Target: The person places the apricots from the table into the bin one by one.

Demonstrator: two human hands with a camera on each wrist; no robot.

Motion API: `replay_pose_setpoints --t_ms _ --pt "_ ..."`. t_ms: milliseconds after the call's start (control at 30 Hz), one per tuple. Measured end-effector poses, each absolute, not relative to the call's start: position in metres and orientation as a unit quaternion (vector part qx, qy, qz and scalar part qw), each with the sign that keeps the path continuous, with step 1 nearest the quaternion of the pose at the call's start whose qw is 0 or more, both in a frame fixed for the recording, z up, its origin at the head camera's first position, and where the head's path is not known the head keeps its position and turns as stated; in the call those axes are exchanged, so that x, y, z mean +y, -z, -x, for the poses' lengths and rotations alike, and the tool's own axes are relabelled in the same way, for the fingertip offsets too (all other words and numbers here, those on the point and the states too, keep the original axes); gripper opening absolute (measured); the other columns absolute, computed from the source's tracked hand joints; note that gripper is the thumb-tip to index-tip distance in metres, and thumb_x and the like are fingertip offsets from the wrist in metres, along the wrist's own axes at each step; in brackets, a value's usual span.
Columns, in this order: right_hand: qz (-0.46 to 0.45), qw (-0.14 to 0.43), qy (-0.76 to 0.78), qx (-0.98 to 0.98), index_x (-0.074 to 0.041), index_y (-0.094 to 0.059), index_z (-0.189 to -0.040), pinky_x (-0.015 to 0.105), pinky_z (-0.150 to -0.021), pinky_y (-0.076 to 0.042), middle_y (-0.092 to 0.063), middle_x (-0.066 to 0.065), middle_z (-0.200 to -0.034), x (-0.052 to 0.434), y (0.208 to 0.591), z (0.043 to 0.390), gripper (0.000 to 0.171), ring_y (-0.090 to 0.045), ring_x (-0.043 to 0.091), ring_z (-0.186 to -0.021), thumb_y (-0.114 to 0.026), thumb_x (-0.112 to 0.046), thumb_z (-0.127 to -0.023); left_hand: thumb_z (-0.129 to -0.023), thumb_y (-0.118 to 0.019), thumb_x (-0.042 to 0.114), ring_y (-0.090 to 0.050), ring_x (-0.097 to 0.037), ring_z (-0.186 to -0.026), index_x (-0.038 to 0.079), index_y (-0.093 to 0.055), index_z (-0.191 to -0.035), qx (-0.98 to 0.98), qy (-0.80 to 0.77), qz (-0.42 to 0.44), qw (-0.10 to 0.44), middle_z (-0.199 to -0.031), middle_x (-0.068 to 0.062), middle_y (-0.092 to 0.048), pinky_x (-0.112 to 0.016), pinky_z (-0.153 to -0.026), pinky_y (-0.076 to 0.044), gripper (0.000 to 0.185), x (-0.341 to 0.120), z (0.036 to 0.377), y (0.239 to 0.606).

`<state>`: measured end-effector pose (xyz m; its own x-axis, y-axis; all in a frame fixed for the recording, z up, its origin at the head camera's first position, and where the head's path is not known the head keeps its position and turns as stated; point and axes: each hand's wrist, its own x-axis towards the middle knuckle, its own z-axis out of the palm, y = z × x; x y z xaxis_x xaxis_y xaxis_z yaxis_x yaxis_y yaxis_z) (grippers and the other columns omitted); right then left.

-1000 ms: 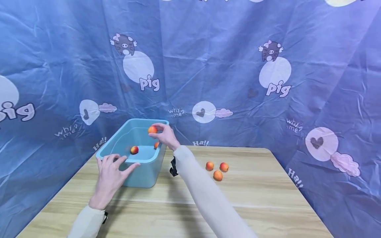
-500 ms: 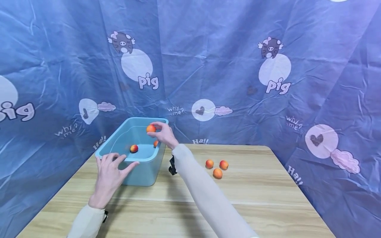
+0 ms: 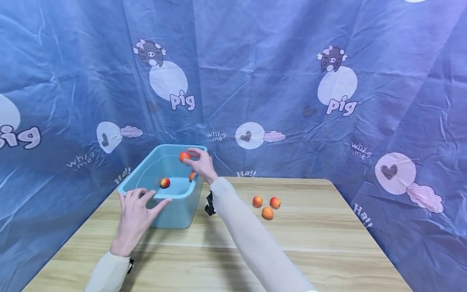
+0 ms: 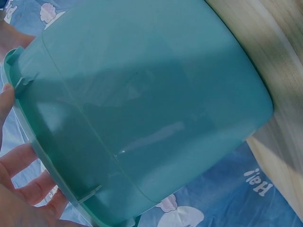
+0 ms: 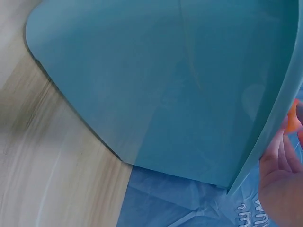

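A teal plastic tub (image 3: 178,211) stands at the table's back left. My right hand (image 3: 200,164) reaches over its far right rim and pinches an orange-red peach (image 3: 184,156) above the inside. Two more peaches (image 3: 165,183) lie on the tub's bottom, one half hidden behind my right hand. My left hand (image 3: 136,211) rests with spread, straight fingers on the near rim. In the left wrist view the tub's outer wall (image 4: 142,109) fills the frame, with fingers (image 4: 19,161) at its rim. The right wrist view shows the tub wall (image 5: 161,85) and a sliver of peach (image 5: 293,120).
Three peaches (image 3: 266,206) lie in a cluster on the wooden table (image 3: 328,243), right of the tub. A blue printed cloth (image 3: 273,81) hangs close behind and along both sides of the table.
Almost nothing has moved. My right hand still holds the peach over the tub, shifted very slightly left; my left hand stays on the rim.
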<state>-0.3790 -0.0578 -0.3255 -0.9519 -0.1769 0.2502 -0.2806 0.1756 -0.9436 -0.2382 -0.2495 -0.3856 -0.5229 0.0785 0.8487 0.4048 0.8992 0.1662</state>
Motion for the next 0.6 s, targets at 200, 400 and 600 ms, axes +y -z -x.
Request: replay_pose_setpoints --t_ms 200,400,600 --pt "-0.150 0.031 -0.669 -0.728 -0.012 -0.064 -0.127 0.038 -0.072 -0.060 -0.064 0.019 -0.126 -0.056 0.330 0.381 0.037 -0.073 0.028 -0.086 -0.069 -0.006 -0.091 -0.060 -0.088 0.040 -0.052 -0.044 -0.090 0.000 -0.074 -0.095 -0.858 0.176 0.139 0.463 -0.091 -0.021 -0.063 -0.077 -0.097 -0.024 0.054 -0.251 0.239 0.386" --pt "-0.162 0.024 -0.680 -0.715 -0.007 -0.068 -0.119 0.036 -0.073 -0.060 -0.070 0.014 -0.113 -0.052 0.332 0.380 0.027 -0.072 0.027 -0.092 -0.066 -0.004 -0.092 -0.059 -0.089 0.038 -0.052 -0.043 -0.092 0.000 -0.074 -0.093 -0.862 0.176 0.132 0.457 -0.091 -0.021 -0.062 -0.080 -0.098 -0.021 0.054 -0.252 0.240 0.385" --pt "-0.171 0.028 -0.684 -0.708 -0.004 -0.069 -0.116 0.033 -0.072 -0.060 -0.071 0.016 -0.110 -0.047 0.334 0.383 0.025 -0.072 0.026 -0.091 -0.066 -0.004 -0.092 -0.060 -0.089 0.038 -0.051 -0.043 -0.090 0.002 -0.074 -0.090 -0.858 0.181 0.138 0.460 -0.090 -0.020 -0.062 -0.077 -0.097 -0.023 0.049 -0.253 0.241 0.385"
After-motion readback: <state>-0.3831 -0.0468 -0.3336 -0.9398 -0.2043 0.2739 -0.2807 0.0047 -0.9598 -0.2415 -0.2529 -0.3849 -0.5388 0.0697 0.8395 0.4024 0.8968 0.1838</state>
